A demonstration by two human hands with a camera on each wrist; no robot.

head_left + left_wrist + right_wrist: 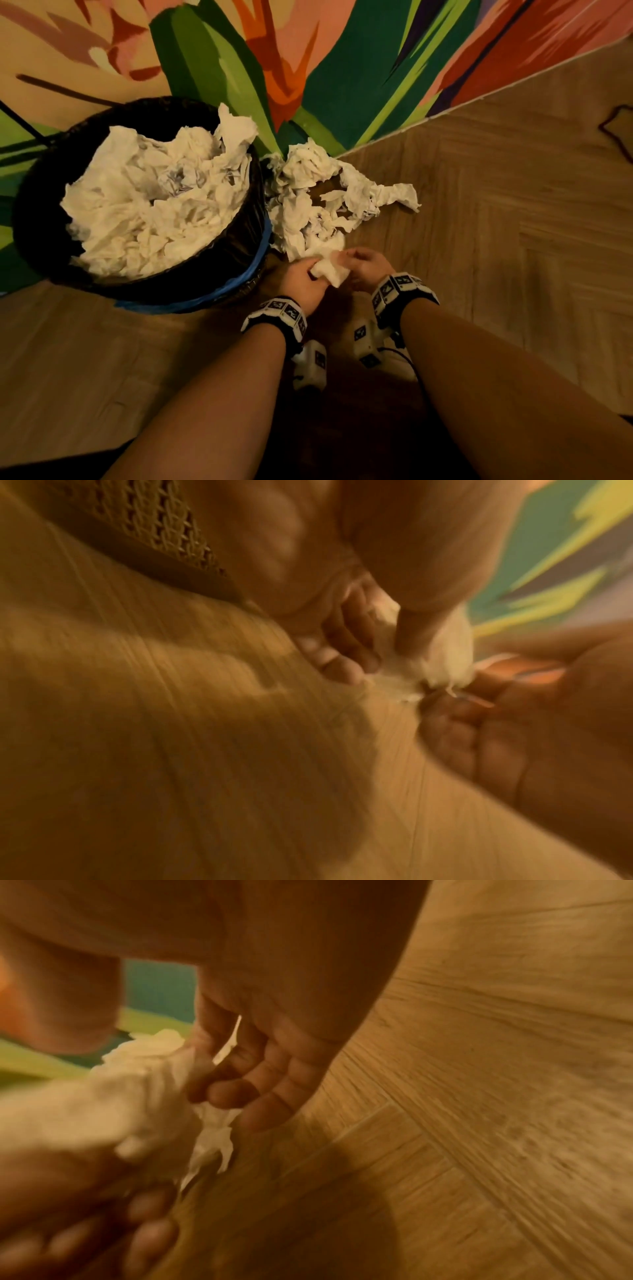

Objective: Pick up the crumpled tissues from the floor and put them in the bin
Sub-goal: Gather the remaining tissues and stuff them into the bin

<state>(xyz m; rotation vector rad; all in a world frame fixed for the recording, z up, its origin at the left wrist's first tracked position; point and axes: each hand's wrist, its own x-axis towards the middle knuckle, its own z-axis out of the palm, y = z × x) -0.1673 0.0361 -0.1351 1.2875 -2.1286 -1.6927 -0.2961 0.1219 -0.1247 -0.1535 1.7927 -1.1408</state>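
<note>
Both hands meet low over the wood-grain herringbone floor [496, 240], just in front of the bin. The left hand [305, 281] and the right hand [368, 265] share one white crumpled tissue wad [330, 270], which sits between them, its lower corner hanging toward the floor.

Left grip: fingers curled round the near side of the wad, thumb over the top, as the left wrist view shows, though that view is blurred. Right grip: fingers [236, 1093] curled inward, pinching the far edge of the same wad; the right wrist view confirms paper caught between fingertips and palm side. Each wrist carries a black-and-white patterned wrist band [284, 313].

The round dark woven wicker bin with a black liner and blue edge [48, 192] stands to the left of the hands, on the border of floor and rug. It is filled to the rim with white crumpled tissues in the bin [154, 205]; one piece rises above the far rim.

A loose pile of white crumpled tissues on the floor [318, 195] lies just beside the bin's right wall, touching it, and stretches from the rug edge down to the held wad. One longer strip trails to the right.

The multicoloured leaf-pattern rug [325, 68] covers the far part of the scene. A dark red cord loop [616, 126] lies on the floor at the far right edge.
</note>
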